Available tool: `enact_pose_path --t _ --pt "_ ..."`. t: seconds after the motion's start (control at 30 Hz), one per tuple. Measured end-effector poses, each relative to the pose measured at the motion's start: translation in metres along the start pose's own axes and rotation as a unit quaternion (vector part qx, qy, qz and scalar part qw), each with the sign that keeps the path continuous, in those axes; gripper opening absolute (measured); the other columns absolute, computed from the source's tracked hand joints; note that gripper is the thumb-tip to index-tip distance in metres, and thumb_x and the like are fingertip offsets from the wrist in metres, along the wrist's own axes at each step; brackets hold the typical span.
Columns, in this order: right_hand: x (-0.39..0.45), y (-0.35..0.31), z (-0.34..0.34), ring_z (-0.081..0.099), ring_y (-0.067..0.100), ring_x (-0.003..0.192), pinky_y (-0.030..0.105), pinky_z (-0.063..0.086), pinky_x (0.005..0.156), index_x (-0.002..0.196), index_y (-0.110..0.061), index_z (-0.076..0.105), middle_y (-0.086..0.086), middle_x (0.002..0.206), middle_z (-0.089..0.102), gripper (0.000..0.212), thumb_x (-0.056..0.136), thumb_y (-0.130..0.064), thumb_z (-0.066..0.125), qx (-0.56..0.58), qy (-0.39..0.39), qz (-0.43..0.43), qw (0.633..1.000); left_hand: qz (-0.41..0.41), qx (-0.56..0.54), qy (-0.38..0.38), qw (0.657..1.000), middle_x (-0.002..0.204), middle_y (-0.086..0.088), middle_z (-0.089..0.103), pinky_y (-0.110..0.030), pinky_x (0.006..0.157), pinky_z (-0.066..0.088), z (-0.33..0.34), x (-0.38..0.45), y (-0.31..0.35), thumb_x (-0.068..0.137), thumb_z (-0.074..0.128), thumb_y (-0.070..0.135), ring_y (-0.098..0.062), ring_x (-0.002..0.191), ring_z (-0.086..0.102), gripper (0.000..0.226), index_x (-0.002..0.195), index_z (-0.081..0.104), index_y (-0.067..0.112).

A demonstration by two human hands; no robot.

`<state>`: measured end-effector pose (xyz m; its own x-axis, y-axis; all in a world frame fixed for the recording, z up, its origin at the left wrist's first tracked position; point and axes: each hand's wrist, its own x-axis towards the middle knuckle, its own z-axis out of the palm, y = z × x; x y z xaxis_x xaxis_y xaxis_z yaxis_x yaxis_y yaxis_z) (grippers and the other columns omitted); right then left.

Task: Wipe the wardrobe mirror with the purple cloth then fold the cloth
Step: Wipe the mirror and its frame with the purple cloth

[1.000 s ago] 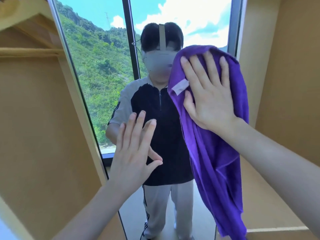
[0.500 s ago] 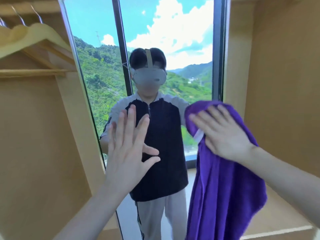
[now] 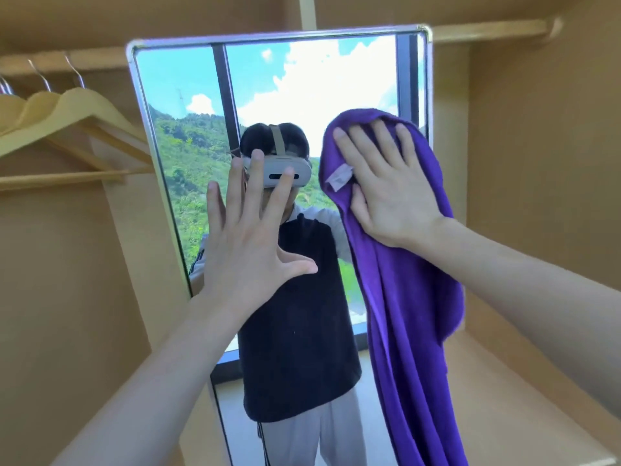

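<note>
Purple cloth (image 3: pixel 403 297) hangs in a long loose drape right of centre, its top pinned flat against the wardrobe mirror (image 3: pixel 188 129) by the right hand (image 3: pixel 386 190), fingers straight and spread, palm pressing. At centre, the left hand (image 3: pixel 248 237) is released, fingers splayed, near or on the glass; contact is unclear. Only palm pressure holds the cloth, so easing off mid-stroke would likely let it slide down. A bare left palm could smear wiped glass. Wooden hangers (image 3: pixel 67 119) sit at upper left.
</note>
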<state>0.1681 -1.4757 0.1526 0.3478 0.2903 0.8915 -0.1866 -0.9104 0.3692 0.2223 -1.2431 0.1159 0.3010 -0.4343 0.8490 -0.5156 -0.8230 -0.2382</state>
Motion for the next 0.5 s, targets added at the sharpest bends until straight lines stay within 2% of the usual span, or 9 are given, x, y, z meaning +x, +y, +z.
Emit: enact_pose_path --t 0.17,0.27,0.37,0.5 --pt "-0.045 -0.013 0.015 0.030 0.040 0.143 0.058 0.010 0.123 0.161 -0.015 0.021 0.009 0.158 0.038 0.071 0.095 -0.035 0.040 -0.021 -0.030 -0.108 0.993 0.005 -0.017 0.006 1.000 0.172 -0.009 -0.011 -0.059 0.125 -0.002 0.004 -0.001 -0.003 0.059 0.065 0.086 -0.031 0.158 -0.014 0.136 0.165 0.005 0.027" --pt "-0.078 0.007 0.016 0.036 0.041 0.137 0.057 0.011 0.123 0.162 -0.018 0.017 0.008 0.153 0.042 0.067 0.100 -0.037 0.033 -0.034 -0.070 -0.151 0.986 0.005 -0.021 0.003 1.000 0.172 -0.009 -0.011 -0.060 0.125 -0.001 0.006 -0.001 -0.005 0.060 0.063 0.088 -0.031 0.158 -0.014 0.135 0.165 0.005 0.026" --pt "-0.080 0.036 0.009 0.034 0.044 0.140 0.056 0.014 0.124 0.162 -0.019 0.012 0.009 0.154 0.040 0.072 0.097 -0.036 0.036 -0.052 -0.088 -0.136 0.985 0.007 -0.031 0.010 0.999 0.172 -0.008 -0.011 -0.061 0.125 -0.001 0.009 0.000 -0.005 0.060 0.066 0.087 -0.032 0.158 -0.013 0.136 0.165 0.005 0.026" --pt "-0.033 0.056 -0.004 0.025 0.043 0.148 0.053 0.014 0.125 0.161 -0.008 0.015 0.018 0.159 0.032 0.075 0.093 -0.030 0.038 -0.038 -0.064 -0.087 0.993 0.009 -0.031 0.014 0.999 0.172 -0.008 -0.013 -0.062 0.124 0.000 0.013 0.001 -0.006 0.060 0.063 0.088 -0.032 0.158 -0.014 0.136 0.165 0.004 0.025"
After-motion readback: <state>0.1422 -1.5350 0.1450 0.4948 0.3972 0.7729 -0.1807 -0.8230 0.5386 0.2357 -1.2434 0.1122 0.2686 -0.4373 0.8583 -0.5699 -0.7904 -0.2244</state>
